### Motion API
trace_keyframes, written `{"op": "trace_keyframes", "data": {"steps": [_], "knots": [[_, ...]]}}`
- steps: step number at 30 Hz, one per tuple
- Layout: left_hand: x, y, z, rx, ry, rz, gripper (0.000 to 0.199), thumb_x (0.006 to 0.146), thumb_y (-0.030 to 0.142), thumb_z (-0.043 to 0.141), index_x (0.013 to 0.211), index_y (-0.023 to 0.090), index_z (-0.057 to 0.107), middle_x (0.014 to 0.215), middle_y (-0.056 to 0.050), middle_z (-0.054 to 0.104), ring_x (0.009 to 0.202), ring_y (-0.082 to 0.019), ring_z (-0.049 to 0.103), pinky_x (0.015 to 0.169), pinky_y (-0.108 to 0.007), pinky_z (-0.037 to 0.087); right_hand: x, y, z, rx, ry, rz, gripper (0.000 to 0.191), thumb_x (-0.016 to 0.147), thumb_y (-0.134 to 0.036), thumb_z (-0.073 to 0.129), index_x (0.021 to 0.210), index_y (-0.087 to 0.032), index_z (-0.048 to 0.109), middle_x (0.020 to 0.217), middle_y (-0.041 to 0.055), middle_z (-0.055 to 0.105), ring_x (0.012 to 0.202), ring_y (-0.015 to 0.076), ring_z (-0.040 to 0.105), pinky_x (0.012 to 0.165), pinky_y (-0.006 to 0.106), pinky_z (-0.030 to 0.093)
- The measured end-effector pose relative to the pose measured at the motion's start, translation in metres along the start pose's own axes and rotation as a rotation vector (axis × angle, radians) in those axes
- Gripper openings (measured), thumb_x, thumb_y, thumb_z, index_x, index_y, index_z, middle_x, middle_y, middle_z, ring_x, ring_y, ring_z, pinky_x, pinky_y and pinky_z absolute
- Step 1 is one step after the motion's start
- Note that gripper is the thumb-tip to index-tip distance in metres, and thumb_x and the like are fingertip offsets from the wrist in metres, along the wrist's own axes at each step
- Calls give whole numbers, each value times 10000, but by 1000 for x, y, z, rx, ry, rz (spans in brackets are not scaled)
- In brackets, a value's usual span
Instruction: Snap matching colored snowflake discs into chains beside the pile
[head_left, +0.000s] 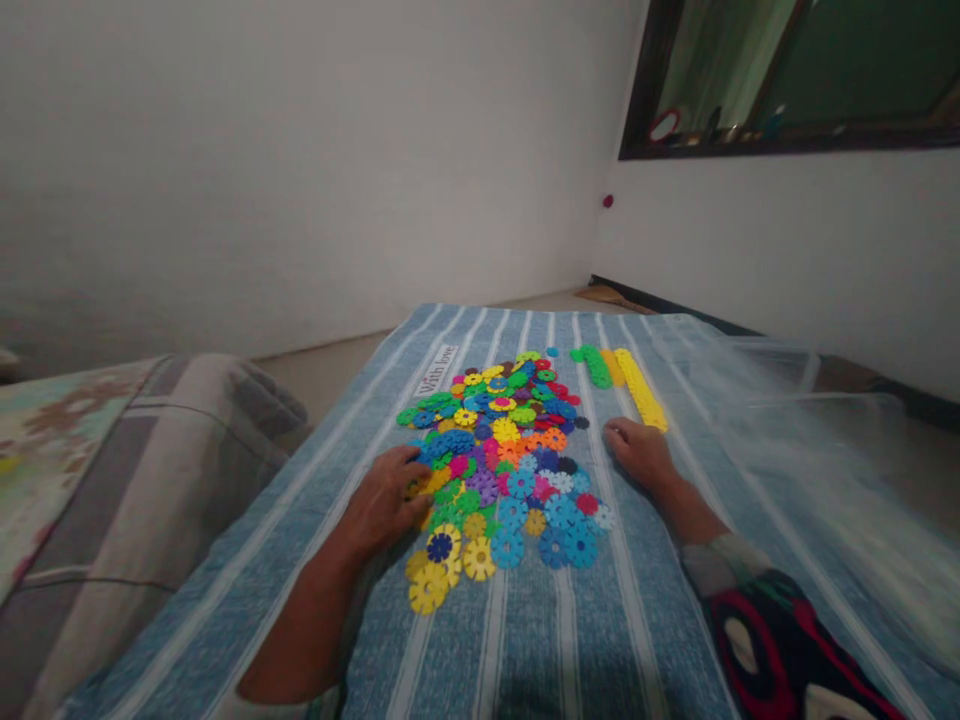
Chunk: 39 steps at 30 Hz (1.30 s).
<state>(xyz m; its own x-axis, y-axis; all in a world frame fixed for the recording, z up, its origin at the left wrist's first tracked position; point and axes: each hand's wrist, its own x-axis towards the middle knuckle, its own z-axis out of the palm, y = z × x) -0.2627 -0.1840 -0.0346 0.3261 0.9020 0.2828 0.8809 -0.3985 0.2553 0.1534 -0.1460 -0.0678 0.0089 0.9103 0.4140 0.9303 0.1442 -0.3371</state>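
Note:
A heap of colourful flower-shaped plastic discs (502, 430) is spread over the striped cloth. At its left edge is my left hand (386, 500), fingers and thumb apart around some yellow discs (436, 480); no disc is plainly gripped. A stack of blue discs (453, 443) lies just beyond its fingertips. My right hand (639, 452) rests on the cloth to the right of the heap with its fingers curled closed; whatever may be in them is hidden. Close above it ends a long row of yellow discs (639, 390). Beside that lie a shorter orange row (613, 368) and a green row (597, 368).
Blue cloth with white stripes (525, 640) covers the table, "With love" printed (438, 371) at the far left. Clear plastic containers (810, 420) stand on the right. A bed or seat with a patterned cover (150, 450) is at the left. Walls (337, 170) rise behind.

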Motion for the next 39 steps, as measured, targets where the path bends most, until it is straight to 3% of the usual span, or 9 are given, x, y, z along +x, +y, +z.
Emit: {"op": "trace_keyframes", "data": {"steps": [10, 16, 23, 33, 39], "knots": [[-5, 11, -11, -33, -104, -63, 388, 665, 213, 582, 1022, 173, 730, 1365, -169, 578, 1272, -353, 526, 1071, -522, 431, -5, 7, 3, -6, -4, -6, 311, 882, -336, 465, 911, -208, 747, 822, 60, 755, 778, 222, 689, 646, 279, 415], [-7, 14, -11, -72, -62, -40, 388, 645, 143, 547, 982, 194, 733, 1322, -135, 614, 1250, -334, 545, 1064, -520, 440, -6, 9, 4, -16, 14, -9, 299, 876, -347, 479, 894, -223, 750, 807, 52, 754, 745, 211, 682, 635, 275, 417], [-5, 16, -6, -72, -36, -49, 300, 695, 174, 577, 950, 201, 732, 1270, -133, 634, 1212, -321, 566, 1058, -505, 439, -6, 10, 6, -22, 21, 6, 276, 864, -334, 497, 894, -235, 753, 778, 41, 751, 729, 208, 681, 633, 273, 427], [-5, 15, -3, -58, -36, -43, 290, 663, 169, 617, 931, 182, 726, 1273, -163, 621, 1222, -343, 553, 1063, -506, 430, -7, 11, 6, -4, -1, 5, 309, 872, -354, 481, 913, -213, 752, 792, 58, 747, 746, 224, 678, 627, 280, 413], [-3, 16, 0, -86, 6, -52, 166, 671, 195, 629, 828, 201, 683, 1238, -117, 650, 1196, -302, 568, 1042, -473, 451, -7, 11, 6, 3, 12, 8, 288, 859, -346, 495, 897, -224, 753, 780, 45, 745, 721, 210, 667, 617, 271, 403]]}}
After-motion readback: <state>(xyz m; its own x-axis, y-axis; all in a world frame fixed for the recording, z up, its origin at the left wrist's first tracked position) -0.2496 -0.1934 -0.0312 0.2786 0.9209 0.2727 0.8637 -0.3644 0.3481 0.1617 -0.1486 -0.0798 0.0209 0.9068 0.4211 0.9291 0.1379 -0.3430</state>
